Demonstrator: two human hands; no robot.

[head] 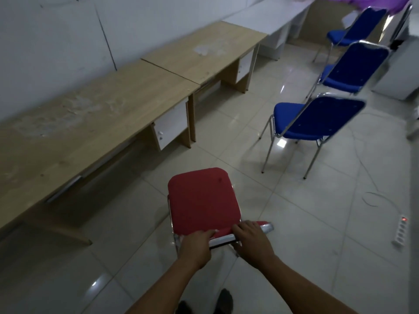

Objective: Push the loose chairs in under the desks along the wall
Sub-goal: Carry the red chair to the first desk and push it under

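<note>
A red padded chair [201, 198] with a chrome frame stands on the tiled floor right in front of me, its seat pointing away. My left hand [196, 247] and my right hand [254, 241] both grip the top of its backrest. Two wooden desks run along the left wall: the near desk [79, 123] and the far desk [204, 51], each with a white drawer unit. Three blue chairs stand loose on the right: the nearest blue chair [306, 123], a middle blue chair [349, 71] and a far blue chair [353, 30].
A white desk [267, 21] continues the row at the back. A white power strip [401, 232] with a lit switch and its cable [371, 198] lie on the floor at the right. A white cabinet [396, 71] stands beyond the blue chairs.
</note>
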